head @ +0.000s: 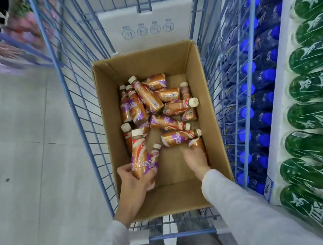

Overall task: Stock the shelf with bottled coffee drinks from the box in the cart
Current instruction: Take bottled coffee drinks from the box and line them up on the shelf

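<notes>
- Reaching into the cardboard box (168,196) at lower centre of the frame, the left hand (136,181) has fingers and thumb curled round the lower body of an upright bottle (139,154), whose cap points toward the top of the frame.
- Just right of it leans a second bottle (155,153), touching the same hand's fingers; whether it is gripped too, I cannot tell.
- Motion-blurred, the right hand (196,160) wraps its fingers over a copper bottle (197,143) close to the box's right wall.
- Jumbled across the middle of the box lie the loose bottles (153,102), caps pointing every way.
- Around the box stands a blue wire cart (74,106).
- At the right of the frame are blue-capped bottles (256,87) and green bottles (318,86); at the left, grey floor (13,144).
</notes>
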The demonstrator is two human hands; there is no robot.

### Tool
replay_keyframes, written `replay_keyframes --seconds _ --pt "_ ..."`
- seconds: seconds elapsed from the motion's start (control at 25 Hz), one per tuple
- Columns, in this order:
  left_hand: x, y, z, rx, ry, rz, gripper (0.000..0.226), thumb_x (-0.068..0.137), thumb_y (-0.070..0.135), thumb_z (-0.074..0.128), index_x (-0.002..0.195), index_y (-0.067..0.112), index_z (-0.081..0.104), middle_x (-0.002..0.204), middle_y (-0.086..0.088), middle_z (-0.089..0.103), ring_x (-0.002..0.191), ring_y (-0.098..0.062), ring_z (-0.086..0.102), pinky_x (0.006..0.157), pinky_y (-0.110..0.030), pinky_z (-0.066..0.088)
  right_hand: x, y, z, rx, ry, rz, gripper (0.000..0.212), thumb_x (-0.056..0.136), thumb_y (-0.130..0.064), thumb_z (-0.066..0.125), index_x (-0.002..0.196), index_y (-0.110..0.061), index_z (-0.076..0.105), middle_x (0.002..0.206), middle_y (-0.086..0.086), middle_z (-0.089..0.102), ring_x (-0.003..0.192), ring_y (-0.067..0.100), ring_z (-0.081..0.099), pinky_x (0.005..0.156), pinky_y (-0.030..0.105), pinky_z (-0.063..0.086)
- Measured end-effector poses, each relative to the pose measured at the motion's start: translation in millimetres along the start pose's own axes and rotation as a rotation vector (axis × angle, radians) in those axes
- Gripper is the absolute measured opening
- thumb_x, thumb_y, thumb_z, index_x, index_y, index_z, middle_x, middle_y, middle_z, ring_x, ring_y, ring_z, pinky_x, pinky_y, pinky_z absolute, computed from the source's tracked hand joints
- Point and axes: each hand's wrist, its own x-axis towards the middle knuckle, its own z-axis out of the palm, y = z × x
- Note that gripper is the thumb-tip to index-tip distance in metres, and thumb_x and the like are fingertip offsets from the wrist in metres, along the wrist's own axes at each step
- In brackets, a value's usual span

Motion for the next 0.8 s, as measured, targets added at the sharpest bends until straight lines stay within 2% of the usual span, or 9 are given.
replay_keyframes --seconds 0.04,0.12,0.2,0.28,0.36,0.44,0.52,0.64,0.8 --pt "-7 -3 -5 -0.025 0.011 -0.005 0.074 0.081 0.038 0.083 0.129 0.025 0.028 0.120 0.005 0.054 0.104 -0.014 0.064 0.060 -0.012 0.054 15 0 4 0.031 0.042 0.035 0.034 0.090 -0.027 0.063 0.122 -0.017 0.064 0.123 0.008 0.066 0.116 0.033 0.060 0.097 0.036 0.046" --pt "-19 -6 -12 -0.074 0.034 -0.025 0.080 0.074 0.044 0.083 0.132 0.029 0.030 0.119 0.008 0.055 0.105 -0.012 0.063 0.062 -0.014 0.054 34 0 13 0.190 -0.023 0.188 0.045 0.091 -0.033 0.064 0.133 -0.020 0.055 0.136 0.009 0.058 0.125 0.034 0.055 0.106 0.043 0.046" --pt "-29 -11 -17 -0.104 0.061 -0.053 0.085 0.067 0.053 0.081 0.136 0.033 0.034 0.118 0.012 0.057 0.104 -0.009 0.063 0.065 -0.016 0.054 47 5 30 0.227 -0.122 0.274 0.056 0.091 -0.039 0.067 0.141 -0.023 0.047 0.139 0.008 0.053 0.127 0.033 0.053 0.105 0.045 0.048" --pt "-38 -17 -22 -0.108 0.093 -0.076 0.082 0.068 0.055 0.079 0.137 0.034 0.041 0.117 0.012 0.061 0.102 -0.010 0.064 0.061 -0.014 0.054 52 9 50 0.022 -0.138 0.136 0.048 0.086 -0.044 0.072 0.127 -0.028 0.055 0.128 0.000 0.059 0.117 0.028 0.058 0.102 0.043 0.047" --pt "-45 -23 -27 -0.110 0.119 -0.083 0.078 0.069 0.055 0.078 0.136 0.035 0.043 0.116 0.012 0.061 0.101 -0.013 0.064 0.055 -0.011 0.054 51 14 80 -0.154 -0.192 0.097 0.040 0.084 -0.046 0.075 0.117 -0.029 0.059 0.120 -0.004 0.063 0.100 0.019 0.061 0.096 0.037 0.043" --pt "-49 -30 -32 -0.100 0.155 -0.074 0.077 0.068 0.054 0.078 0.135 0.035 0.044 0.115 0.012 0.060 0.102 -0.015 0.064 0.055 -0.010 0.053 51 26 114 -0.168 -0.286 0.186 0.062 0.082 -0.043 0.079 0.134 -0.018 0.055 0.129 0.003 0.063 0.109 0.022 0.062 0.100 0.037 0.046" --pt "-53 -33 -35 -0.093 0.180 -0.062 0.078 0.068 0.053 0.080 0.136 0.034 0.045 0.115 0.011 0.061 0.103 -0.016 0.065 0.057 -0.010 0.054 48 39 142 -0.155 -0.218 0.230 0.081 0.081 -0.037 0.082 0.144 -0.013 0.039 0.138 0.009 0.056 0.121 0.030 0.058 0.104 0.041 0.048" --pt "-55 -35 -38 -0.099 0.195 -0.036 0.078 0.065 0.055 0.079 0.132 0.034 0.047 0.112 0.012 0.062 0.098 -0.011 0.066 0.058 -0.011 0.054 42 51 159 -0.145 -0.080 0.192 0.083 0.084 -0.022 0.078 0.146 -0.013 0.024 0.142 0.015 0.048 0.126 0.036 0.054 0.104 0.045 0.049" --pt "-65 -25 -39 -0.087 0.170 0.012 0.080 0.063 0.056 0.079 0.132 0.034 0.046 0.112 0.014 0.060 0.098 -0.011 0.065 0.057 -0.009 0.052 20 50 136 -0.041 -0.140 0.160 0.077 0.085 -0.027 0.077 0.148 -0.014 0.033 0.138 0.012 0.056 0.122 0.031 0.058 0.107 0.044 0.048"
